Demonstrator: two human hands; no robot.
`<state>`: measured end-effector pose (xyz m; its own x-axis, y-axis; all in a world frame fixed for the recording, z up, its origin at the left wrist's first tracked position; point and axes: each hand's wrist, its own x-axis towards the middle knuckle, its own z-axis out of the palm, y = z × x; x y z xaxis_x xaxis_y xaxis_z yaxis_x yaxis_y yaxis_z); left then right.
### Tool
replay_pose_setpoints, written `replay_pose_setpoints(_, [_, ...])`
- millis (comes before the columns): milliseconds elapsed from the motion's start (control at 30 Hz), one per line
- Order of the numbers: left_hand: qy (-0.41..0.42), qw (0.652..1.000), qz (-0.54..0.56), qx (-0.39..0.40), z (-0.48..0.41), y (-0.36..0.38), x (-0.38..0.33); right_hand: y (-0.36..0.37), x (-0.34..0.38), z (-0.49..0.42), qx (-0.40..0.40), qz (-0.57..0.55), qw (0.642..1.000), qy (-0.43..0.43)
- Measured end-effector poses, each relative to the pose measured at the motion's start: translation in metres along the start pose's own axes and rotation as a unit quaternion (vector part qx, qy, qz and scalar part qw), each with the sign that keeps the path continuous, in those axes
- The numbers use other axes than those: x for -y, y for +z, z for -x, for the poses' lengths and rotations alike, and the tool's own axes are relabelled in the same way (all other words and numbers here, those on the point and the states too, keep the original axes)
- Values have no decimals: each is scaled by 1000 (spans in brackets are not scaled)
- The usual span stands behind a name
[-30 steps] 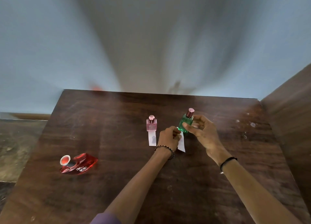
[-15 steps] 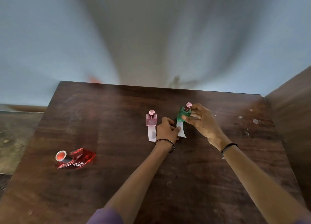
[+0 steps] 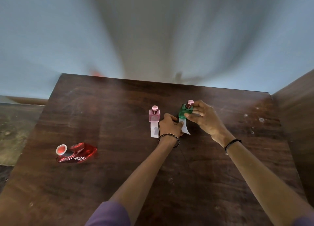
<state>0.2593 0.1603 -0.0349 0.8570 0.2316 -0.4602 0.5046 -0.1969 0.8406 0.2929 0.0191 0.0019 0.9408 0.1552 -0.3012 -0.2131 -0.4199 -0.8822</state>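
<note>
Head view | green bottle [image 3: 184,111] upright, cap up, mid-table on paper strip [image 3: 185,128] | right hand [image 3: 203,118] grips its body (fingers curled) | left hand [image 3: 169,126] pinches the strip.

1. Table [image 3: 119,183]: dark wood with the grain showing, a dull sheen, scuffed with pale flecks and fine scratches.
2. Green bottle [image 3: 183,112]: clear tinted body, glass or plastic, smooth and glossy. Its cap [image 3: 189,102] is pink with a metallic sheen.
3. Pink bottle [image 3: 154,115]: the same clear, glossy make, pale pink.
4. Red bottle [image 3: 79,152]: translucent and very glossy, with white print. Its stopper [image 3: 61,149] has a silvery rim.
5. Bent strip [image 3: 186,129] and flat strip [image 3: 154,130]: thin white paper, matt. The flat one has a faint grey mark.
6. Bracelet [image 3: 168,136]: small beads, dark and light.
7. Band [image 3: 232,143]: thin black cord.
8. Sleeve [image 3: 108,215]: purple cloth, matt.
9. Wall [image 3: 153,30]: pale, smooth, matt.
10. Side panel [image 3: 297,115]: brown wood, matt.
</note>
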Motion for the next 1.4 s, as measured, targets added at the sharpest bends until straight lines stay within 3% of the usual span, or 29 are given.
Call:
replay_pose_setpoints(267, [4,1000,13,-23,4,3,4,4,-12,5,8,-17,1000,11])
replay_pose_setpoints(867, [-28,992,118,-37,69,12,33,5,-51,86,-83,-2,996,43])
replay_pose_setpoints(1133, [-11,997,74,-12,125,17,58,11,-71,145,-81,9,995,58])
replay_pose_setpoints(1400, [21,998,-41,44,194,23,77,14,-87,215,-106,30,993,50])
